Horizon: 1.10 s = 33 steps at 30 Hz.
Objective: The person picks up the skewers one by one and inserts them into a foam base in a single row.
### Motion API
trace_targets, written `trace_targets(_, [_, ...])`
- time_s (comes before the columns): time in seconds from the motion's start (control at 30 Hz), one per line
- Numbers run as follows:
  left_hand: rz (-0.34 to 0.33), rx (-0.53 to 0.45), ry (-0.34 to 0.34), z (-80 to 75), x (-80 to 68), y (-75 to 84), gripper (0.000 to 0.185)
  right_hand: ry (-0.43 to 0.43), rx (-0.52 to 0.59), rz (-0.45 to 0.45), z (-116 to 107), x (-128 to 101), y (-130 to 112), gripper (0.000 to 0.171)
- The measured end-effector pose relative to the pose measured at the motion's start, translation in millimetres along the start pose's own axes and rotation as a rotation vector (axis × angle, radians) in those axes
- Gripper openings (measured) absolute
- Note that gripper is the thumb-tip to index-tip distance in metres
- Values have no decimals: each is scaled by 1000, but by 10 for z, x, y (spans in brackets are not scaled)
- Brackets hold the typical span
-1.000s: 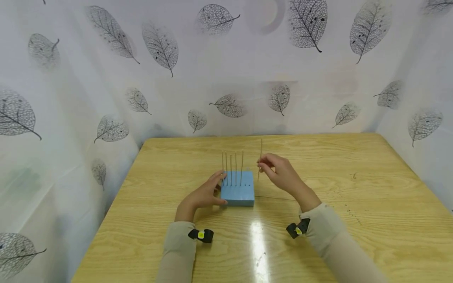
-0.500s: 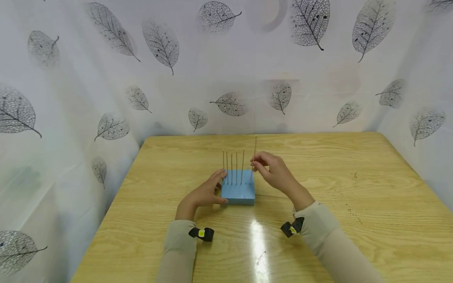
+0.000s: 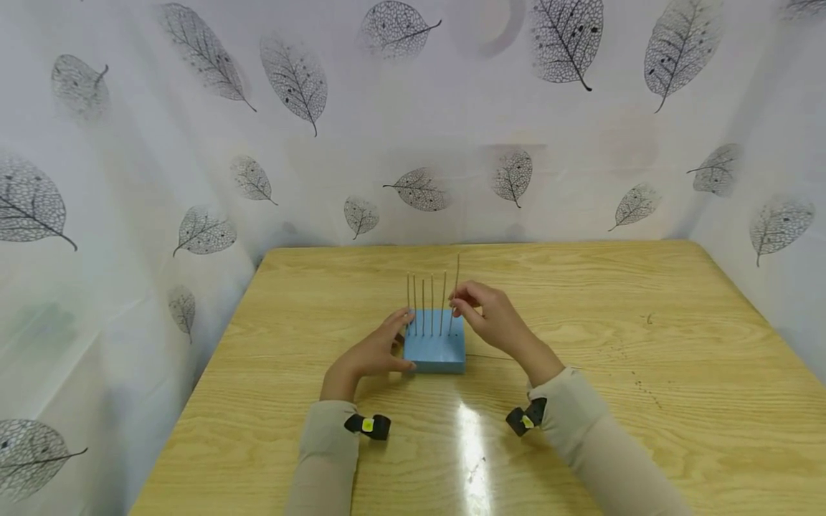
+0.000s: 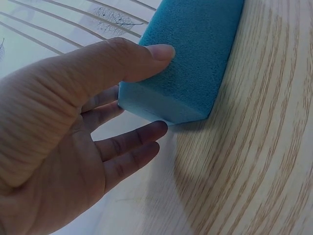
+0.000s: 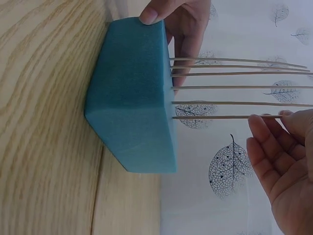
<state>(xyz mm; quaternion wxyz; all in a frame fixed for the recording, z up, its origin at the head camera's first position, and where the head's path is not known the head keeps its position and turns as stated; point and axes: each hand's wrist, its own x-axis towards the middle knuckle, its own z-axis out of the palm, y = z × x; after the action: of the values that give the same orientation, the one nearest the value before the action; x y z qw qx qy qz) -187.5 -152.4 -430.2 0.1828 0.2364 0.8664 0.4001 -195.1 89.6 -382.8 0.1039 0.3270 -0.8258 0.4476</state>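
Note:
A blue foam block (image 3: 435, 349) lies on the wooden table, with a row of several thin wooden sticks (image 3: 423, 301) standing up from its top. My left hand (image 3: 373, 350) holds the block at its left end, thumb (image 4: 159, 52) on the near side and fingers around the far side. Between thumb and fingertips, my right hand (image 3: 493, 319) pinches another stick (image 5: 210, 117) partway up. That stick stands nearly upright at the right of the row, its lower end meeting the block's top; how deep it sits I cannot tell. A small dark hole shows to its right.
A thin dark line (image 3: 487, 357) runs along the table (image 3: 645, 416) from the block's right side toward the right wrist. Leaf-printed cloth (image 3: 413, 143) hangs behind the table and at both sides. A black strap sits on each sleeve cuff.
My right hand has carried its stick left, from beside the block to the row, passing over the rightmost hole. The stick's lower end now meets the block just left of that hole. My left hand stays.

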Motion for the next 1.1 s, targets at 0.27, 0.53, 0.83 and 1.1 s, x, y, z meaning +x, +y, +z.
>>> trace_targets(0.27, [4,-15,-5,-5,2,13,93,-38,1,36,56,-52,54,7])
trace_targets(0.53, [13,-4,-7,-17,2,38,92,-58,1,58,141,-111,137,6])
trace_targets(0.83, [0,11,-1,-23,25,45,92,-68,-7,78,188,-143,163,5])
trace_targets(1.1, [-18,10,-1,-13,7,36,93,-101,-11,123,146,-147,143,11])
